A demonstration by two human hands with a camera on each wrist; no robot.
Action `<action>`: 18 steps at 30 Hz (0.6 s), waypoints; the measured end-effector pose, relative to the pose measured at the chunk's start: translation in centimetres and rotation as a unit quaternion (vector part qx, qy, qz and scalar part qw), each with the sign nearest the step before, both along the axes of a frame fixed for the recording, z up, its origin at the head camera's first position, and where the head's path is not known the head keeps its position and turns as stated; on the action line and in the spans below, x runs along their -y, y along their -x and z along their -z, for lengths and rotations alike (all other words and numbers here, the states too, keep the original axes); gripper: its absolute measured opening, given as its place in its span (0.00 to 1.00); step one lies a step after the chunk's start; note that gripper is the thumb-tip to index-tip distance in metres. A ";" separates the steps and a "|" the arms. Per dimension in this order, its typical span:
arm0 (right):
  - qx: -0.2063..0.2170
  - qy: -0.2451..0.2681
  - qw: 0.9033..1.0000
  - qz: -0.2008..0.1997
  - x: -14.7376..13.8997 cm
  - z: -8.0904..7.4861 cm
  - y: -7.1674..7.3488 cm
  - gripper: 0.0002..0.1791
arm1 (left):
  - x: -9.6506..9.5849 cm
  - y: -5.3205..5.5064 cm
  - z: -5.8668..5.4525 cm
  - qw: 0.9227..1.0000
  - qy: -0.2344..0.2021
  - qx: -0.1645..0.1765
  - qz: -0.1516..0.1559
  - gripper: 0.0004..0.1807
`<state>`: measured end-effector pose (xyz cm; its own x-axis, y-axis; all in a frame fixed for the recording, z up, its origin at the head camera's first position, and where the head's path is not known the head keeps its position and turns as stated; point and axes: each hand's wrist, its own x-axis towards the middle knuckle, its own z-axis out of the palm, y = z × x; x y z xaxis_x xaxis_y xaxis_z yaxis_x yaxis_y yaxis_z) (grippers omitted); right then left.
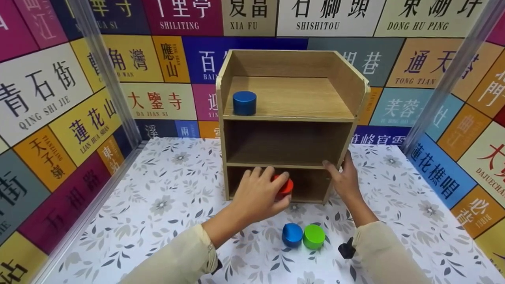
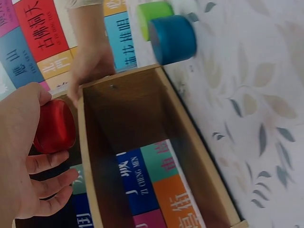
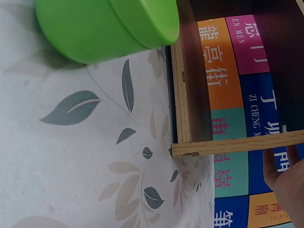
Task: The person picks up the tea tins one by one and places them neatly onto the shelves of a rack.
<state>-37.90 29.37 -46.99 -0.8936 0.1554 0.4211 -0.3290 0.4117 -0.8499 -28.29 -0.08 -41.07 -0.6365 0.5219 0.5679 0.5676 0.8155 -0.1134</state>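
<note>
My left hand (image 1: 256, 193) grips a small red round tin (image 1: 287, 186) in front of the lower part of a wooden shelf unit (image 1: 290, 165). In the left wrist view, the red tin (image 2: 54, 126) sits between thumb and fingers, close to the middle compartment. My right hand (image 1: 347, 177) holds the right side panel of the shelf, its thumb at the front edge near the middle board. Fingers of that hand (image 3: 287, 183) show by the panel in the right wrist view. A blue tin (image 1: 244, 103) stands on the top shelf at the left.
On the floral tablecloth (image 1: 161, 205), before the shelf, a second blue tin (image 1: 292, 235) and a green tin (image 1: 314, 236) stand side by side. Panels with printed signs (image 1: 156, 100) enclose the table at the back and sides.
</note>
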 end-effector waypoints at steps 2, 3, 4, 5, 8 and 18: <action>0.002 -0.001 1.000 0.003 0.0 0.0 0.0 0.38 | -0.1 0.2 -0.5 1.000 -0.004 0.001 -0.002 0.27; 0.002 0.001 1.000 0.003 0.0 -0.1 0.0 0.38 | -0.1 0.2 -0.7 1.000 -0.006 0.002 -0.002 0.27; 0.003 0.002 1.000 0.002 0.0 -0.1 0.0 0.38 | -0.2 0.3 -1.0 1.000 -0.008 0.005 -0.003 0.27; 0.002 0.005 1.000 0.002 0.0 -0.1 0.0 0.37 | -0.2 0.3 -1.3 1.000 -0.011 0.006 -0.004 0.27; 0.003 0.011 1.000 0.001 0.1 -0.2 0.0 0.37 | -0.2 0.4 -2.1 1.000 -0.018 0.012 -0.005 0.27; 0.009 0.014 1.000 0.001 0.6 -1.3 -0.8 0.37 | -0.1 0.7 -4.8 0.999 -0.043 -0.002 -0.007 0.27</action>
